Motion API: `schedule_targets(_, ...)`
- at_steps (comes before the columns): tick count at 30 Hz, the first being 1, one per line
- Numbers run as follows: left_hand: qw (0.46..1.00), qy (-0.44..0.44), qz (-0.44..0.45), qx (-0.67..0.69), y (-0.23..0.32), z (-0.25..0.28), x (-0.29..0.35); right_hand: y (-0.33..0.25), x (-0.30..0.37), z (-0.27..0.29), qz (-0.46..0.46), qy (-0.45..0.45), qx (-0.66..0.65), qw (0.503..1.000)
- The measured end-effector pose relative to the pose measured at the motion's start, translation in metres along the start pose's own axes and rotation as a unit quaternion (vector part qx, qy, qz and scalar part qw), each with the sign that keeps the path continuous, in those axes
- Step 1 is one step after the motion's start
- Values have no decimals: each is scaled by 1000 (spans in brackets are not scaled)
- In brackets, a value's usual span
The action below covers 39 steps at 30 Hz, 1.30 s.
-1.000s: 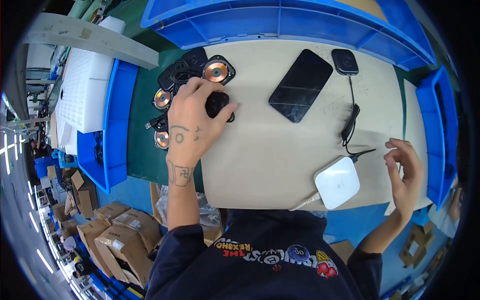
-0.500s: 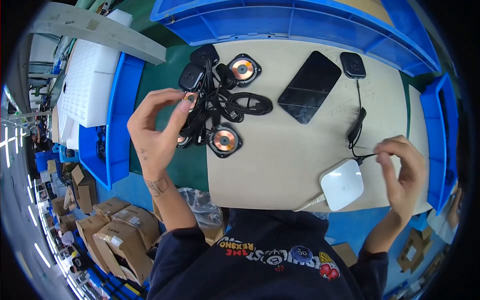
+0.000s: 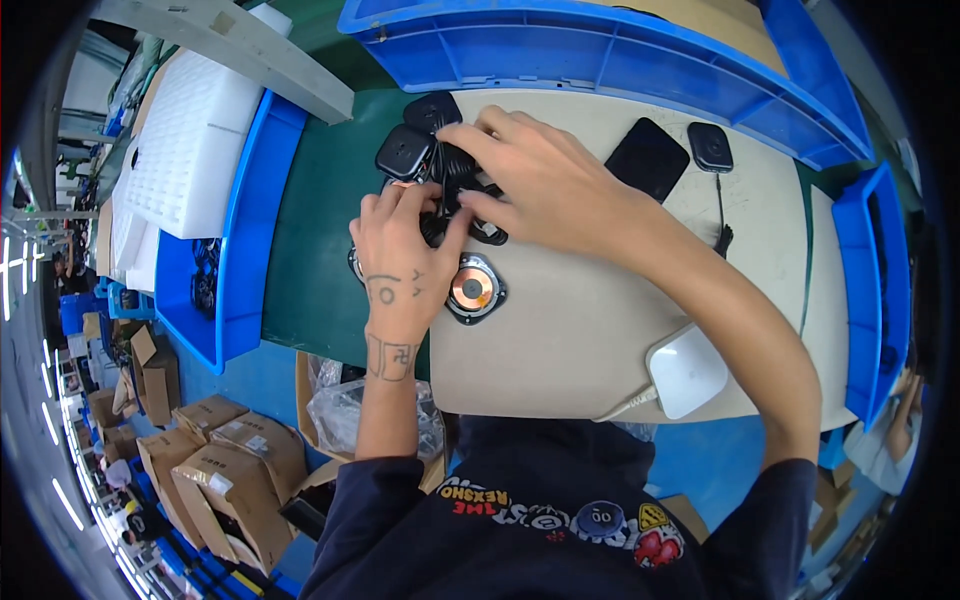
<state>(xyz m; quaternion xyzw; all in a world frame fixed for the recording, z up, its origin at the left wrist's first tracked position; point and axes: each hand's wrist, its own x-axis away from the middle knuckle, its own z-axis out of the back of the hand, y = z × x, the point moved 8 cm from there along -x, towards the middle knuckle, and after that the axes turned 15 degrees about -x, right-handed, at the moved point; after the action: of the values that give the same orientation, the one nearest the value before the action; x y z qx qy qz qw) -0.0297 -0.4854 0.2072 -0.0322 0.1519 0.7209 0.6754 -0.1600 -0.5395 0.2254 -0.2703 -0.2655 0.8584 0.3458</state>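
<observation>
A heap of black square pads and coiled black cables (image 3: pixel 447 187) lies at the upper left of the beige mat, with both my hands at it. My left hand (image 3: pixel 402 235) has its fingers curled around the near side of the cables. My right hand (image 3: pixel 545 180) reaches over from the right, thumb and fingers closed around the coil. A black square pad (image 3: pixel 405 152) sits above my left fingers, another pad (image 3: pixel 432 110) behind it. Beside my left wrist lies a round copper coil in a black frame (image 3: pixel 474 288). The fingers cover much of the cabling.
Right of the heap lie a dark phone (image 3: pixel 648 160), partly behind my arm, and a single corded pad (image 3: pixel 710 147). A white square box (image 3: pixel 686 372) with a pale cord is near the front edge. Blue bins stand behind (image 3: pixel 600 55), left (image 3: pixel 235 290) and right (image 3: pixel 875 290).
My right hand has left the thin black cord by the white box and crossed left to the heap. My left hand has turned back-up and closed in on the cables.
</observation>
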Motion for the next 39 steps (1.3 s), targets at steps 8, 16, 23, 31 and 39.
schedule_targets(8, 970, 122, 6, 210, 8, 66, 14, -31, 13, 30, 121, 15, -57, 991)
schedule_targets(16, 792, -221, -91, 561, 98, 70, 23, -13, 123, 126, -63, 263, -483, 833)
schedule_targets(23, 699, -159, -172, 676, 222, 98, 3, -40, 198, 230, 24, 368, -369, 853)
schedule_targets(31, 664, -250, -293, 641, 343, 66, 5, -10, 288, 277, -65, 443, -274, 851)
schedule_targets(39, 509, -457, -145, 715, 393, -19, 33, 51, 347, 248, -95, 516, -293, 799)
